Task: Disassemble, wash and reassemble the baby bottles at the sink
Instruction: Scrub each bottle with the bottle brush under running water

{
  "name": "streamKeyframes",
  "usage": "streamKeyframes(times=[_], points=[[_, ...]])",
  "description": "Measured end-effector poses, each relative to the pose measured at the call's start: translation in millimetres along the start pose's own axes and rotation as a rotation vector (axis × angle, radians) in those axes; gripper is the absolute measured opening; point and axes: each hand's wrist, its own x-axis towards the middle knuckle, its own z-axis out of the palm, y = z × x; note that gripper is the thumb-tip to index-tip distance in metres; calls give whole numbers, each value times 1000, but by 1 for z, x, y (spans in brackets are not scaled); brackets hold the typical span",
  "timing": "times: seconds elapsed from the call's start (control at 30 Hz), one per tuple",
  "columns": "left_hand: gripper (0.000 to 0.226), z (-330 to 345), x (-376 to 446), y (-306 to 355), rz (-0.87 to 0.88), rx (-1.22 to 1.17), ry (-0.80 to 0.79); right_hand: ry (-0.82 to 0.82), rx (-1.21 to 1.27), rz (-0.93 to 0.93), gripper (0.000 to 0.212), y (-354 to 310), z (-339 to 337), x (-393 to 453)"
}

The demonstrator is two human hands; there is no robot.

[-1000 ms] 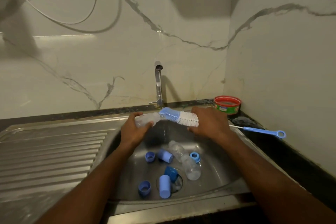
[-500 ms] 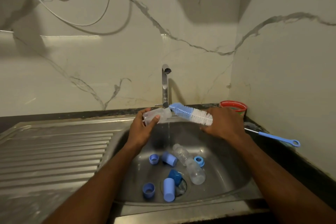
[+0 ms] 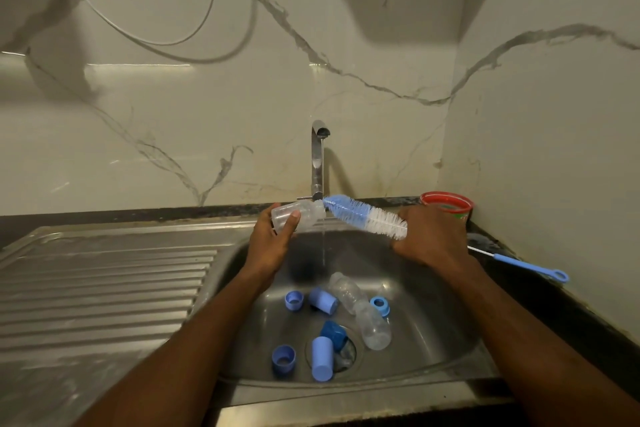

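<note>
Bottle (image 3: 299, 216) gripped sideways in left hand (image 3: 273, 246), mouth under tap (image 3: 318, 156) stream, likely to wet bottle brush (image 3: 365, 217) entering from 3 o'clock. Right hand (image 3: 429, 236) closed round brush handle. Sink basin (image 3: 433, 329) holding two more clear bottles, blue caps, rings; red tub (image 3: 446, 205) at 2 o'clock.

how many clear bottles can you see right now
3. One bottle is held in the left hand under the tap; two more lie in the sink, bottle and bottle, end to end. None seem hidden.
</note>
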Motion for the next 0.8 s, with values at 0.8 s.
streamKeyframes(times=[0.8], points=[[46, 9, -23, 10, 20, -3, -377, -165, 113, -271, 47, -19, 9, -5]])
